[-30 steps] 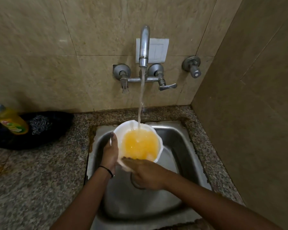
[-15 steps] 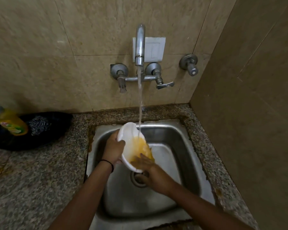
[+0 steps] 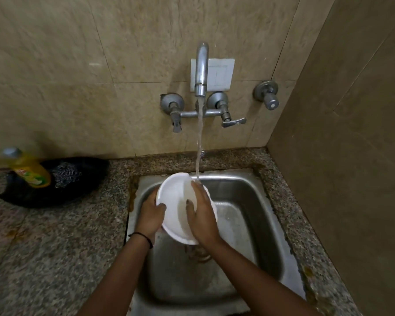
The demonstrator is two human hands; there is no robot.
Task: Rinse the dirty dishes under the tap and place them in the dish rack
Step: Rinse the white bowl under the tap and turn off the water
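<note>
A white bowl (image 3: 174, 202) is tilted over the steel sink (image 3: 242, 201), its inside facing me and looking clean. My left hand (image 3: 151, 214) grips its left rim, thumb inside the bowl. My right hand (image 3: 202, 212) lies flat inside the bowl, fingers straight, pressing on its inner wall. Water runs from the tap (image 3: 201, 69) and lands on my right fingertips at the bowl's upper edge. No dish rack is in sight.
A yellow dish-soap bottle (image 3: 31, 169) and a steel scrubber (image 3: 65, 171) lie on a black cloth (image 3: 82, 190) on the granite counter (image 3: 43, 258) at the left. Tiled walls close in behind and on the right. The sink drain (image 3: 197, 253) shows below the bowl.
The yellow water has been poured out of the bowl, which now shows white inside. The bowl tipped toward me and my right hand moved from its near rim to inside it.
</note>
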